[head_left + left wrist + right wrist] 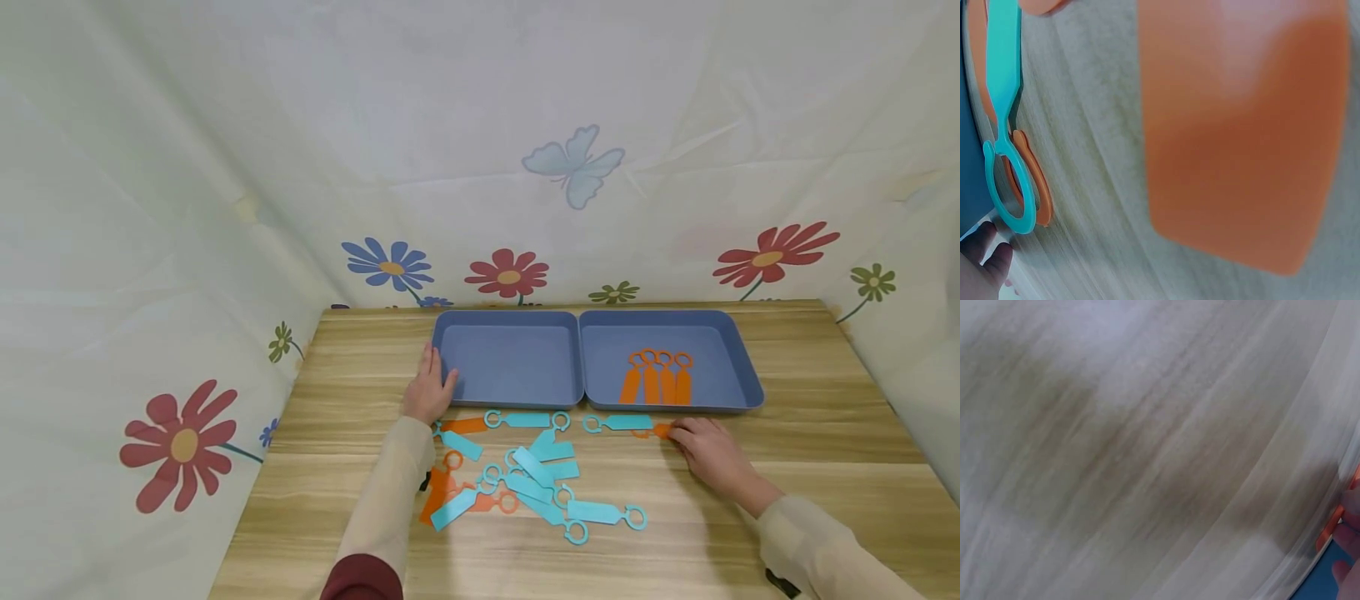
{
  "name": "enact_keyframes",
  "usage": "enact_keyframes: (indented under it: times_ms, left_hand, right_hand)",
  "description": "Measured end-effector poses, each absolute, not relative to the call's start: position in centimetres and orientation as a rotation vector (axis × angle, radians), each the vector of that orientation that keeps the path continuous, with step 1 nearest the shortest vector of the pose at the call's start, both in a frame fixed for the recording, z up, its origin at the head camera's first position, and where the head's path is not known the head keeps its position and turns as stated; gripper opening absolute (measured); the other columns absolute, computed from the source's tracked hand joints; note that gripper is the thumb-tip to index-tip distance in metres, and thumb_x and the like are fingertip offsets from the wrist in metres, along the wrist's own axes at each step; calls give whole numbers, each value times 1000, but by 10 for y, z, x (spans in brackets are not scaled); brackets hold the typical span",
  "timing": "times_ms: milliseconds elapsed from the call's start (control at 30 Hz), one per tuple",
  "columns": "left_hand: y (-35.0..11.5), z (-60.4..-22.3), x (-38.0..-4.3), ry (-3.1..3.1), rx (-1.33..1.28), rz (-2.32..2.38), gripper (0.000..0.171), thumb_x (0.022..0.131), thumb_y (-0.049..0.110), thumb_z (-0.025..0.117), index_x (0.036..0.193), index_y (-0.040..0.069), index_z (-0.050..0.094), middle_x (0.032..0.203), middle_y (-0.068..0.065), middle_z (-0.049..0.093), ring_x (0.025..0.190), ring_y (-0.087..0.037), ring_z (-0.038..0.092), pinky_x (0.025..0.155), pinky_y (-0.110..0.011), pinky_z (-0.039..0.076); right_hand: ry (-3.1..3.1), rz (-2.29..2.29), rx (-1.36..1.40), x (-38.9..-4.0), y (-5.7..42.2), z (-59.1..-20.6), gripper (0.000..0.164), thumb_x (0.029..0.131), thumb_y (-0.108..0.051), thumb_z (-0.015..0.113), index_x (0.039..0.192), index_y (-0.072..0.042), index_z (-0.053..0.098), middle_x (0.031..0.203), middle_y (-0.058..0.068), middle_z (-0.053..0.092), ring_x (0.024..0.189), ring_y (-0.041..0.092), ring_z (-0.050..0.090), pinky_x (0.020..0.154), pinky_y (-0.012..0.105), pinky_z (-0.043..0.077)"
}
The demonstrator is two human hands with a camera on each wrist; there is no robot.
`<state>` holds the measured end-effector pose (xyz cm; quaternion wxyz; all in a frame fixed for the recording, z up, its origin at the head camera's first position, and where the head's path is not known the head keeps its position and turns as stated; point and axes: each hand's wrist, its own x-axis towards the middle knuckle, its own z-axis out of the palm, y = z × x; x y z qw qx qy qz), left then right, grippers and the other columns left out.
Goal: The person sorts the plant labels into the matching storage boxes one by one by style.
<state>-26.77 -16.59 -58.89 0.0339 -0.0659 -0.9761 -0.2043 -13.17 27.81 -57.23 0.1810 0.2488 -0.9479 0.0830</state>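
Observation:
My left hand (pixel 427 393) rests at the near left corner of the left blue tray (pixel 510 318), its fingers along the left rim and its thumb apart from them. With my right hand (pixel 708 452) I pinch an orange ring-ended tag (pixel 662 431) on the table just in front of the right blue tray (pixel 750 385). That tag's ring end lies partly under a turquoise tag (pixel 628 422). In the right wrist view, fingers (pixel 1349 534) hold the orange strip (pixel 1329 530) at the right edge. Several orange tags (pixel 651 385) lie side by side inside the right tray.
A loose pile of turquoise tags (pixel 528 486) and orange tags (pixel 438 490) covers the wooden table (pixel 315 467) before the left tray. The two trays stand edge to edge. Behind the table hangs a white flowered sheet (pixel 450 200).

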Motion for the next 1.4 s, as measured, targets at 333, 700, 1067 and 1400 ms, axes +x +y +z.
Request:
enact_keyframes:
  times_ms: [333, 700, 1067, 1400]
  left_hand:
    - [-166, -592, -270, -3004, -195, -620, 66, 92, 47, 30, 141, 3, 19, 150, -6, 8, 91, -35, 59, 82, -44, 44]
    - [-166, -592, -269, -2997, -205, -616, 66, 92, 47, 30, 141, 2, 20, 150, -7, 9, 93, -35, 58, 82, -43, 44]
    - [-166, -593, -269, -2990, -197, -613, 66, 92, 46, 31, 140, 3, 21, 150, -6, 9, 93, -35, 58, 81, -43, 44]
    - [-167, -594, -270, -2985, -206, -608, 67, 92, 48, 29, 140, 2, 21, 150, -6, 10, 90, -36, 59, 81, -44, 45]
  right_hand:
    - [-2650, 301, 658, -134, 278, -577, 14, 66, -2, 70, 79, -4, 65, 77, 6, 60, 71, 25, 54, 64, 41, 45]
    - [-2744, 305, 601, -136, 274, -574, 19, 69, 3, 66, 86, -5, 64, 78, 5, 59, 68, 23, 51, 61, 38, 44]
    - [-2836, 373, 591, -138, 275, -565, 23, 67, 7, 65, 88, -3, 64, 77, 5, 54, 67, 19, 50, 59, 34, 44]
    - [-2974, 627, 491, -142, 276, -559, 20, 70, 9, 59, 85, -4, 64, 73, 4, 55, 63, 11, 44, 55, 25, 39]
